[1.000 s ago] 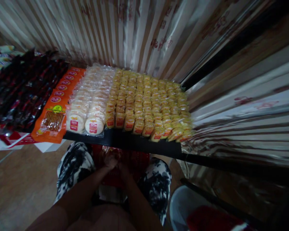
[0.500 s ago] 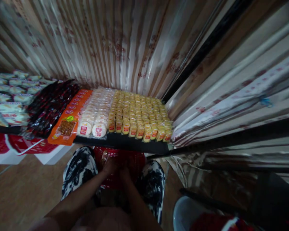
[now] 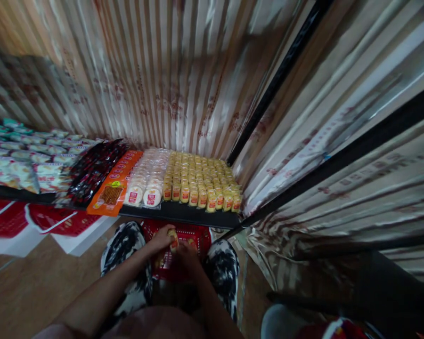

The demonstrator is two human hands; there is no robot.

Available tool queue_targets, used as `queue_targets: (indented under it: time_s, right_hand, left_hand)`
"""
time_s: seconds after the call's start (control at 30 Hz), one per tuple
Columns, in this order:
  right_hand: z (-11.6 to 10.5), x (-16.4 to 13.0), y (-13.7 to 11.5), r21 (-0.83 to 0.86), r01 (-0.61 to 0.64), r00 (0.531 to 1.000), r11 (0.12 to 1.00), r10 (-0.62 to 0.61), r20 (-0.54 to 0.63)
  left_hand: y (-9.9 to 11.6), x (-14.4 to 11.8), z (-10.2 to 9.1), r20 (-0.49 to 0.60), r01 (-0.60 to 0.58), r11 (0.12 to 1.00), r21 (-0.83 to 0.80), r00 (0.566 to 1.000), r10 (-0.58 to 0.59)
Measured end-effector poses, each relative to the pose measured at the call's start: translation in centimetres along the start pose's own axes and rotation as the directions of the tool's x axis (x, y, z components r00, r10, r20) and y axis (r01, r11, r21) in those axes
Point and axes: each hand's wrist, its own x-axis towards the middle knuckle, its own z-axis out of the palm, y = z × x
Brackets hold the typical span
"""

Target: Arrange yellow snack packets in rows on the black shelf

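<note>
My left hand (image 3: 162, 239) is closed round a small yellow wrapped snack (image 3: 173, 240) with a red label, above a red basket (image 3: 202, 235) between my knees. Close by on its right, my right hand (image 3: 187, 253) has its fingers curled over the basket; what they hold is too dark to make out. Just beyond the basket, rows of similar yellow wrapped snacks (image 3: 203, 181) stand packed on a black shelf (image 3: 198, 214). Left of them are clear-wrapped round white crackers (image 3: 143, 188) and an orange snack packet (image 3: 109, 190).
Dark shiny packets (image 3: 95, 169) and white snack bags (image 3: 49, 167) fill the shelf further left. Below stand red-and-white boxes (image 3: 61, 226) with handles. A striped curtain (image 3: 183, 89) hangs behind; black poles (image 3: 286, 70) frame the right side.
My hands have risen out of the basket's shadow, and a yellow snack now shows in the left one. The view has shifted, so the shelf sits slightly lower.
</note>
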Motion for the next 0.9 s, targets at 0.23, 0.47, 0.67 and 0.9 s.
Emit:
queue_targets:
  time_s: [0.23,0.47,0.67,0.9]
  right_hand:
    - [-0.3,0.6,-3.4,0.201,-0.028,0.999,0.979,0.036,-0.037]
    - [-0.3,1.4,-6.6,0.283,-0.025,0.997,0.959,0.045,-0.067]
    - [-0.2,2.8,-7.2,0.289,0.003,0.996,0.957,0.024,-0.089]
    - [-0.3,4.2,-8.4,0.029,0.131,0.978,0.991,-0.124,-0.170]
  left_hand:
    - [2.9,-1.1,-1.0,-0.065,-0.074,0.950,-0.302,0.996,0.057]
    - [4.5,-0.5,-1.2,-0.153,-0.176,0.912,-0.372,0.980,0.127]
    - [5.1,0.5,-1.1,-0.235,-0.224,0.934,-0.280,0.959,0.160]
    - [6.7,2.1,-1.9,-0.337,-0.282,0.943,-0.174,0.917,0.212]
